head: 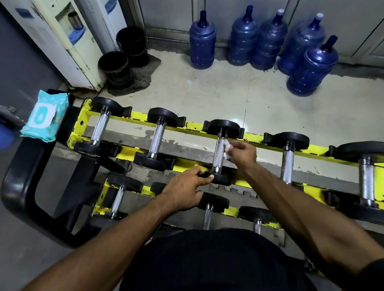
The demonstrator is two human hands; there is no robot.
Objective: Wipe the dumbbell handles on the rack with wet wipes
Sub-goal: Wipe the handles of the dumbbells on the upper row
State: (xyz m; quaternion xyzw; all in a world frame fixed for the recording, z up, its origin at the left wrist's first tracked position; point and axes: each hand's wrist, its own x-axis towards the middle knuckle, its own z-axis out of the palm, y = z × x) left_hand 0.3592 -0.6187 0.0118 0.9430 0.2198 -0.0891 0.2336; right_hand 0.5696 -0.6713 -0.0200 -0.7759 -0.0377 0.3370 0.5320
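So: right hand [242,151] pinched wet wipe [227,148] against handle [220,153] of third dumbbell [223,126] from rack's [140,115] left end, top tier. Left hand [186,189] gripped that dumbbell's near head. Wipes pack [45,115] sat just off rack's left end.

this was a gym, seen at a service corner. a yellow tiered rack [140,115] carried rows of black-ended dumbbells [156,137] with knurled steel handles. beyond it, on the tiled floor [216,91], stood a water dispenser [68,40], two black buckets [114,68] and five blue water jugs [202,41] along the wall.
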